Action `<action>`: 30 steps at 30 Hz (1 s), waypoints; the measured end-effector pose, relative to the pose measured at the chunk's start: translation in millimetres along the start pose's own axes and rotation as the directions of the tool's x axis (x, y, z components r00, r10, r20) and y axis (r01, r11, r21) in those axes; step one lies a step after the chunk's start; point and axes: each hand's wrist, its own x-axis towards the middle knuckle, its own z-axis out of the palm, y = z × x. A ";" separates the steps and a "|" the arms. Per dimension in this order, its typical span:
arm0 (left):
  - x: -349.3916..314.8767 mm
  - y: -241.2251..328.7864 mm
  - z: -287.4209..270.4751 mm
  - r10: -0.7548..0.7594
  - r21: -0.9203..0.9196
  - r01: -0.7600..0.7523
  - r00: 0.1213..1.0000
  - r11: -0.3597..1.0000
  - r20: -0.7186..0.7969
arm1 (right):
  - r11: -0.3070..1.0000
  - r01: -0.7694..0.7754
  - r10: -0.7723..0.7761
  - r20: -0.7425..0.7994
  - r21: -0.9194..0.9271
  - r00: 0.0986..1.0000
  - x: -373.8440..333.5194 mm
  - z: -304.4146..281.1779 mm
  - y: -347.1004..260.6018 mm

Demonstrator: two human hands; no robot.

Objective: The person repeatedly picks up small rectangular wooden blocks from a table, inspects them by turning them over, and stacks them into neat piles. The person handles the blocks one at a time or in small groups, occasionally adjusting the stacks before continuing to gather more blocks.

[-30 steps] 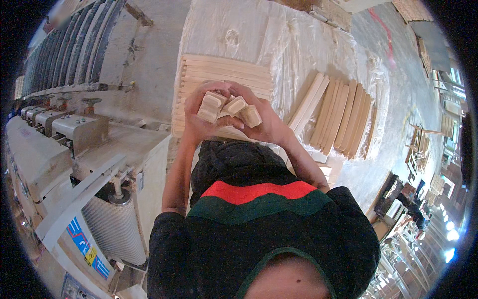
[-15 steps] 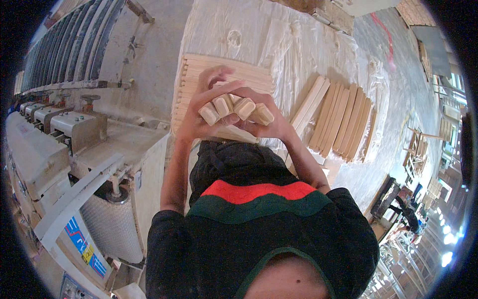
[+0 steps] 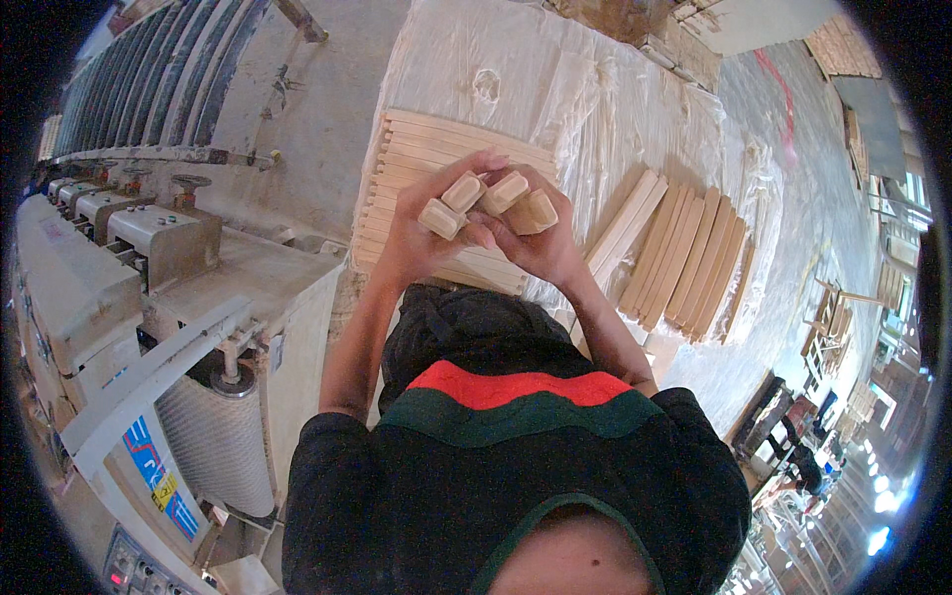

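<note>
Pale wooden bars (image 3: 463,191) gripped end-up in closed hands, two by left hand (image 3: 416,246), two by right hand (image 3: 551,248), held over row of wooden slats (image 3: 446,136). Row laid along left edge of plastic-sheeted platform (image 3: 436,59); second slat group (image 3: 684,253) laid toward right edge.

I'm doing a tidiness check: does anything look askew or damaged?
The plastic sheet is rumpled, with a ragged round spot, perhaps a tear, beyond the left row of strips. The right strips fan apart, unlike that tight row. The held wooden pieces have staggered ends.
</note>
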 end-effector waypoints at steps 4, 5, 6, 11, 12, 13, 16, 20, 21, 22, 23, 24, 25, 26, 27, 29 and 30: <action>1.5 -0.9 2.7 0.067 0.073 -0.065 0.997 0.995 -0.024 | 1.000 0.016 -0.016 -0.009 0.022 1.000 -1.6 2.0 -0.8; 1.5 -0.8 3.4 0.066 0.071 -0.064 0.997 0.995 -0.034 | 0.999 -0.021 0.020 0.012 0.049 1.000 -2.4 1.4 -2.3; 1.0 0.0 4.3 0.065 0.069 -0.062 0.997 0.996 -0.045 | 0.996 -0.058 0.056 0.033 0.075 0.998 -2.7 0.8 -3.3; -1.1 1.3 7.3 0.063 0.046 -0.059 0.992 0.997 -0.110 | 0.999 -0.034 0.033 0.005 0.026 0.999 -0.9 3.2 1.6; -1.5 0.4 7.0 0.082 0.078 -0.073 0.989 0.994 -0.122 | 1.000 -0.031 0.031 -0.007 0.006 0.999 -1.1 5.0 2.0; -1.8 -0.7 6.9 0.101 0.110 -0.087 0.986 0.990 -0.134 | 0.999 -0.014 0.014 -0.012 -0.028 1.000 -1.6 6.8 0.0; -1.8 -6.3 11.1 0.155 0.013 -0.159 0.940 0.987 -0.302 | 0.992 0.054 -0.055 -0.006 -0.114 0.998 -3.0 10.0 -7.7; -3.0 -13.9 -3.1 0.153 -0.004 -0.160 0.953 0.987 -0.263 | 0.986 0.120 -0.122 -0.004 -0.112 0.993 -3.6 11.8 -8.1; -1.9 -17.0 -5.2 0.172 0.014 -0.175 0.949 0.985 -0.263 | 0.988 0.121 -0.123 -0.016 -0.093 0.992 -2.9 13.2 -8.1; -1.0 -18.1 -5.6 0.192 0.032 -0.190 0.946 0.981 -0.262 | 0.993 0.078 -0.081 -0.029 -0.093 0.996 -3.4 14.5 -9.1; -1.8 -16.6 -4.5 0.162 0.037 -0.158 0.946 0.987 -0.280 | 0.995 0.036 -0.039 -0.042 -0.091 0.998 -4.3 15.8 -10.6; -2.1 -12.4 -2.2 0.136 0.041 -0.130 0.944 0.991 -0.299 | 0.996 -0.005 0.000 -0.054 -0.092 0.999 -4.2 15.9 -11.4; -2.2 -10.1 -0.5 0.110 0.044 -0.101 0.942 0.994 -0.318 | 0.994 -0.015 0.007 -0.081 -0.107 0.997 -4.3 15.9 -11.0; -2.0 -10.8 -0.1 0.133 0.079 -0.114 0.935 0.990 -0.328 | 0.992 -0.026 0.013 -0.107 -0.121 0.994 -4.7 15.8 -9.9; -3.1 -12.4 -1.2 0.156 0.114 -0.124 0.928 0.986 -0.338 | 0.990 -0.037 0.019 -0.133 -0.134 0.991 -5.2 16.6 -9.4; -5.8 -13.5 -2.2 0.170 0.145 -0.128 0.930 0.981 -0.325 | 0.980 -0.110 0.071 -0.220 -0.169 0.973 -6.8 18.1 -11.4; -9.0 -12.9 -2.1 0.157 0.141 -0.119 0.940 0.983 -0.302 | 0.972 -0.150 0.098 -0.264 -0.181 0.960 -7.6 19.3 -12.5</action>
